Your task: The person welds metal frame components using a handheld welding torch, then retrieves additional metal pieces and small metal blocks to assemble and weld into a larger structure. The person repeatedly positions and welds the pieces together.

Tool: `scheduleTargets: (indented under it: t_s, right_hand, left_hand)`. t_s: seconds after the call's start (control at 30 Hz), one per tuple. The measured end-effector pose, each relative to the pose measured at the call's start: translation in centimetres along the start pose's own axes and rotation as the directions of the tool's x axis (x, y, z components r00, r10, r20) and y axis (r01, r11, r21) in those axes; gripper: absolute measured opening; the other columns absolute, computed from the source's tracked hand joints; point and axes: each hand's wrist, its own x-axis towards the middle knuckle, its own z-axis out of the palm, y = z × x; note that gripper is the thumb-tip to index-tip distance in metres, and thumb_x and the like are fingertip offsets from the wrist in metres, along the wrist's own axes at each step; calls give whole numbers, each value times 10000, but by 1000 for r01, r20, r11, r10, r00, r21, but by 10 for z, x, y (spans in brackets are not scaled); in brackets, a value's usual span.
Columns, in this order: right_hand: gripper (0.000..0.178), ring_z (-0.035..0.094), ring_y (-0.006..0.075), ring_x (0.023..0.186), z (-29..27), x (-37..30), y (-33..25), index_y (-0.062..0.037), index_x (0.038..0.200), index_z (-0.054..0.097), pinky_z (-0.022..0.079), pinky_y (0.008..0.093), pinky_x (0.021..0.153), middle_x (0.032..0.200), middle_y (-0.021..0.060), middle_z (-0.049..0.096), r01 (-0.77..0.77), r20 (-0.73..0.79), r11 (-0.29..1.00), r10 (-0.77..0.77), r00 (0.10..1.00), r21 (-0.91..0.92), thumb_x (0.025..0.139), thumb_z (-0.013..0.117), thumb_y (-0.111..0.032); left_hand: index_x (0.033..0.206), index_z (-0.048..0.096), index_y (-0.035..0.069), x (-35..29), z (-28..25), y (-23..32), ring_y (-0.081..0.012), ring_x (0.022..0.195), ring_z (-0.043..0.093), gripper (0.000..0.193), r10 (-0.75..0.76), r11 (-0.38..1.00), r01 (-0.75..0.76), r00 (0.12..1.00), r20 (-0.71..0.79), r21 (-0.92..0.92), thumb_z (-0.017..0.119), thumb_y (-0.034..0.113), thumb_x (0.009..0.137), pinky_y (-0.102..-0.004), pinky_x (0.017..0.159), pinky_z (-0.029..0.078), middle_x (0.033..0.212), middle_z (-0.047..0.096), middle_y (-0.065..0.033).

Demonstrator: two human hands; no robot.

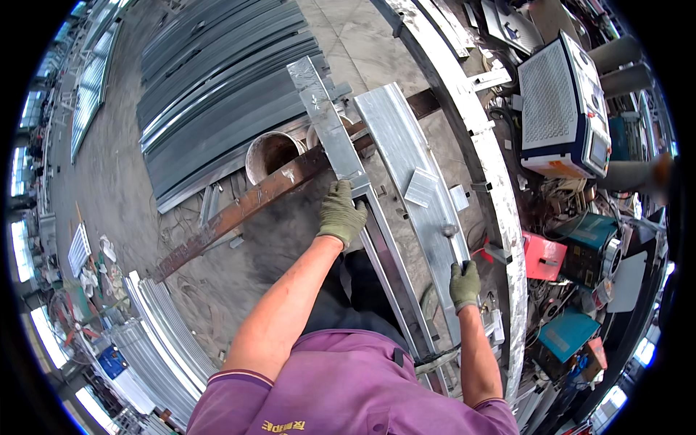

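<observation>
My left hand [342, 212], in an olive work glove, is closed on the near edge of a long grey metal channel [330, 138]. The channel slants away from me; its nearer part shows an open hollow. In my right hand [465, 285], also gloved, is a hammer [449, 231], its rounded head over a wide galvanized steel profile [399, 138]. Whether the head touches the metal I cannot tell. A small square metal plate [422, 188] lies on that profile, just beyond the hammer.
A rusty steel beam [246, 210] crosses under the work, with a bucket [272, 156] behind it. Stacked grey profiles [225, 101] cover the floor at far left. At right run a pale curved-looking rail [500, 217], a white machine cabinet [554, 105] and a red box [544, 256].
</observation>
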Motion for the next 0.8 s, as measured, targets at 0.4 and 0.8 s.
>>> scheduleTargets:
  t_s: [0.4, 0.8]
  right_hand:
    - [341, 759, 421, 920, -48, -35, -230, -70, 1198, 726, 581, 494, 764, 970, 211, 776, 505, 67, 806, -548, 834, 310, 1059, 669, -376]
    - [388, 745, 465, 912, -39, -23, -236, -80, 1240, 719, 575, 544, 799, 1007, 244, 770, 483, 165, 872, -489, 857, 74, 1074, 628, -418]
  left_hand:
    - [1285, 558, 10, 0, 13, -14, -478, 1185, 605, 526, 13, 999, -13, 1000, 3, 46, 746, 226, 844, -552, 1009, 504, 1291, 590, -269]
    - [1238, 581, -14, -1, 13, -8, -468, 1167, 608, 486, 104, 987, -94, 992, -73, 130, 716, 252, 854, -574, 1070, 446, 1245, 631, -282]
